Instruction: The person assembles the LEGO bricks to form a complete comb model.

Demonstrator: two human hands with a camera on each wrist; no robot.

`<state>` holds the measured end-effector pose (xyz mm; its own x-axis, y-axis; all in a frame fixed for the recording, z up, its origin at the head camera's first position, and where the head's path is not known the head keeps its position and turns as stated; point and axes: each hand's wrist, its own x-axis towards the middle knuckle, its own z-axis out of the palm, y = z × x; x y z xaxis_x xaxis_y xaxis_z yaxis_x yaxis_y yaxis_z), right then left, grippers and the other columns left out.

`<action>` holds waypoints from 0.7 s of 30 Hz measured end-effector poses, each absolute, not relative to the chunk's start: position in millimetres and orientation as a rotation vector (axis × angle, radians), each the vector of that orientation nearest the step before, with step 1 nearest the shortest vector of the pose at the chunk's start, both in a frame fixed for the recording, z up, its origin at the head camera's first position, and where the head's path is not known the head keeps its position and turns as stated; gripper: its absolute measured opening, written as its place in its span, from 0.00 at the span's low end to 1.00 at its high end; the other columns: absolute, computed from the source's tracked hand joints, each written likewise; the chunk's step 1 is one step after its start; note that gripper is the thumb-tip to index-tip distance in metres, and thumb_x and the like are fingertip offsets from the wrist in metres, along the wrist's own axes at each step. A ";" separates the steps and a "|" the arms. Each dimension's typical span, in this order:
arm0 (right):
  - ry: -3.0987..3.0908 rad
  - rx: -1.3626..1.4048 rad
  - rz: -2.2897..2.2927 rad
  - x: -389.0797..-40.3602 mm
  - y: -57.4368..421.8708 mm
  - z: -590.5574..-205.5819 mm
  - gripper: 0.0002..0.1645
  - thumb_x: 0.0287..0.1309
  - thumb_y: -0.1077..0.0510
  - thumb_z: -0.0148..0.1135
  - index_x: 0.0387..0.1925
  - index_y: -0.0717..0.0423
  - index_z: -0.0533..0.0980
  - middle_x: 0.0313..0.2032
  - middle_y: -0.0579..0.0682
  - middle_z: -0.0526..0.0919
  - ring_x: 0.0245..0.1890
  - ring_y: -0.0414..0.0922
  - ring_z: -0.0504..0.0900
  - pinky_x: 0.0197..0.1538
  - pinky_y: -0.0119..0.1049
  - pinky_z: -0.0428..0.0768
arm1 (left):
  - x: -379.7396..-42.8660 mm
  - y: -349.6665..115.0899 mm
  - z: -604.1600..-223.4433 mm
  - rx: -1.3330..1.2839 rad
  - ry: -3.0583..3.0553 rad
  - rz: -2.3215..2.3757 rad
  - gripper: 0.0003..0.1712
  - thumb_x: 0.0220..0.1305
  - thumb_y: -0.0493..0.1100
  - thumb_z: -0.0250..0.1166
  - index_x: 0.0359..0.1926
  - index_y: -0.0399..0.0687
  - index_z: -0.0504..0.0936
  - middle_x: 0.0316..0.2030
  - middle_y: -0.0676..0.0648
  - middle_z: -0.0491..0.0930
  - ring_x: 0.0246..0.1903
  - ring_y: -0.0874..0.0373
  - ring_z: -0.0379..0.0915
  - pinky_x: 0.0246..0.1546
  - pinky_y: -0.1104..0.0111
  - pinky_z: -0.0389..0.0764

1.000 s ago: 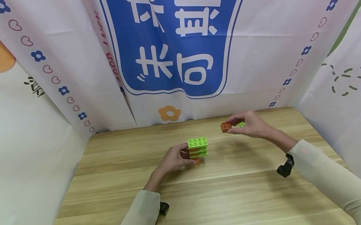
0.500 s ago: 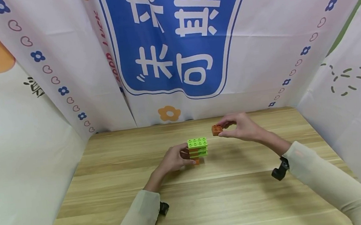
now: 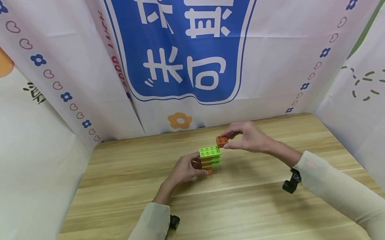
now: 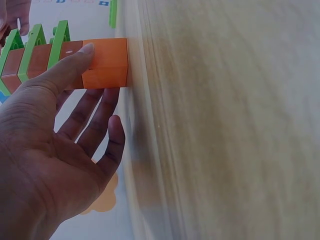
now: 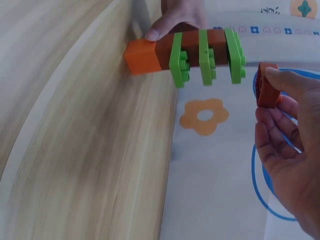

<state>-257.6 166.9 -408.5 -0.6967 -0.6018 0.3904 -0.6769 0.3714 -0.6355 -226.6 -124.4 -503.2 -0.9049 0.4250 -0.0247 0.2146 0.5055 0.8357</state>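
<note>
A stack of toy building bricks (image 3: 210, 156) stands upright on the table. At its base is an orange brick (image 5: 143, 56); above that, brown bricks alternate with thin green plates, which jut out to one side. My left hand (image 3: 184, 169) holds the stack low down, its thumb (image 4: 86, 50) lying by the seam between the orange and brown bricks. In my right hand (image 3: 248, 137), a loose brown brick (image 5: 267, 85) is pinched between thumb and fingers. That brick hovers just beyond the upper right of the stack, apart from the top green plate (image 3: 209, 151).
Behind the right hand a small bit of green (image 3: 259, 128) shows on the table, mostly hidden. The wooden table (image 3: 224, 218) ends at a printed cloth backdrop (image 3: 271, 68), with cloth on both sides too.
My right hand has carried the brown brick leftward, from near the green piece to beside the top of the stack. The left hand and the stack have stayed in place.
</note>
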 end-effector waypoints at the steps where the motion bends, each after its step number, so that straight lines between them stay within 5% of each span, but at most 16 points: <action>1: -2.517 1.188 1.243 -257.6 165.0 -408.6 0.20 0.54 0.58 0.84 0.49 0.57 0.88 0.40 0.46 0.90 0.40 0.41 0.87 0.48 0.40 0.89 | -226.6 -124.5 -503.3 0.545 2.521 1.357 0.27 0.60 0.38 0.80 0.60 0.48 0.83 0.49 0.46 0.88 0.47 0.54 0.86 0.52 0.59 0.87; 21: -2.497 1.291 1.193 -253.3 129.0 -407.8 0.20 0.56 0.57 0.83 0.49 0.55 0.88 0.43 0.45 0.90 0.42 0.44 0.88 0.48 0.40 0.88 | -227.8 -125.7 -505.0 0.598 2.512 1.371 0.28 0.61 0.38 0.80 0.61 0.48 0.83 0.50 0.45 0.88 0.46 0.54 0.87 0.51 0.60 0.88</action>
